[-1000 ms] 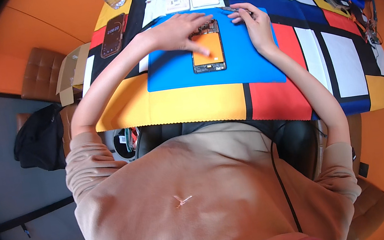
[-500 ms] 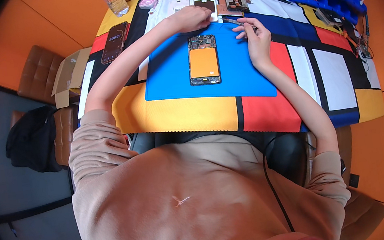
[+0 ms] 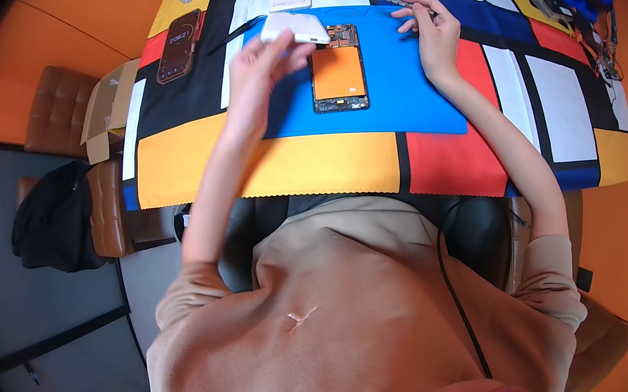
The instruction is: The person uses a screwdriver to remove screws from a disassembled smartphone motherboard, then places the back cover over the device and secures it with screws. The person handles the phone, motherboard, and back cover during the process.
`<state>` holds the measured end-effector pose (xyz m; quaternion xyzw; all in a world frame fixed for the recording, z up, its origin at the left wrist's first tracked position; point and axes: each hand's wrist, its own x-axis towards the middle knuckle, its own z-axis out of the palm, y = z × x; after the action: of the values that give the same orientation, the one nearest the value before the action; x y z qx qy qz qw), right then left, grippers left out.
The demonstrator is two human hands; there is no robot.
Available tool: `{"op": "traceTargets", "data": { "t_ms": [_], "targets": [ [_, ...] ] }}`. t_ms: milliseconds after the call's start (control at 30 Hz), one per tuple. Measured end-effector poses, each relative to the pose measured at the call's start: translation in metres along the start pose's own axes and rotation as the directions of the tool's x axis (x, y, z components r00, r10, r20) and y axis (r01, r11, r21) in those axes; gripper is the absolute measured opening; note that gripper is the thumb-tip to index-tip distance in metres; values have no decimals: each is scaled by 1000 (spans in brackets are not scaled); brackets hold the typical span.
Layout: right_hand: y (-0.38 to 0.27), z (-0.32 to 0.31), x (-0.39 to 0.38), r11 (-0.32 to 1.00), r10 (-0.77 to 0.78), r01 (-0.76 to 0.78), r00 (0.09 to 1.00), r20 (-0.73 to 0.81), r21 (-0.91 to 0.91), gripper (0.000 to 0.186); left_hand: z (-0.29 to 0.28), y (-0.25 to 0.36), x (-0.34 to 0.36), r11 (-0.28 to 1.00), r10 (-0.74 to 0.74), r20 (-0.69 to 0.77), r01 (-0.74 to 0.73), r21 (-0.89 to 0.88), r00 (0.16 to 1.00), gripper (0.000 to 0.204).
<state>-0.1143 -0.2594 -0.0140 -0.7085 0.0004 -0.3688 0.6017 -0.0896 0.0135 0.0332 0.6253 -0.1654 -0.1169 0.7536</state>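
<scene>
Two hands over the blue mat (image 3: pixel 413 107) in the head view. Our left hand (image 3: pixel 254 73) is raised above the mat's left part, fingers (image 3: pixel 286 41) closed on a white phone back cover (image 3: pixel 294 27), held tilted. On the mat's middle lies an opened phone (image 3: pixel 337 70), orange inside showing. Our right hand (image 3: pixel 434 37) rests on the mat's upper right; whether its fingers grip the thin tool (image 3: pixel 391 0) beyond them, we cannot tell.

Lit dark phone screen (image 3: pixel 181 45) far left — open cardboard box (image 3: pixel 106 112) beside table
</scene>
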Motion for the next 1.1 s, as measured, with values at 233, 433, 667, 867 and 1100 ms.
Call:
{"op": "traceTargets", "data": {
  "t_ms": [233, 433, 667, 867, 1100],
  "targets": [
    [5, -2, 1, 1000, -8, 8, 1000, 17, -11, 24, 8, 0, -69, 753, -151, 8, 110, 649, 989, 37],
    [4, -3, 1, 999, 15, -14, 1000, 17, -32, 25, 25, -28, -44, 402, 335, 81, -221, 889, 939, 87],
    [11, -6, 3, 1000, 19, -19, 999, 33, -18, 25, 48, -68, -37, 94, 307, 274, -316, 944, 911, 110],
    [21, -13, 7, 999, 33, -30, 996, 80, -39, 28, 38, -68, -32, 142, 299, 360, -414, 899, 884, 100],
    [7, 1, -6, 949, -137, 215, 940, 312, -231, 34, 37, -59, -29, 62, 272, 396, -427, 902, 877, 101]
  ]
}}
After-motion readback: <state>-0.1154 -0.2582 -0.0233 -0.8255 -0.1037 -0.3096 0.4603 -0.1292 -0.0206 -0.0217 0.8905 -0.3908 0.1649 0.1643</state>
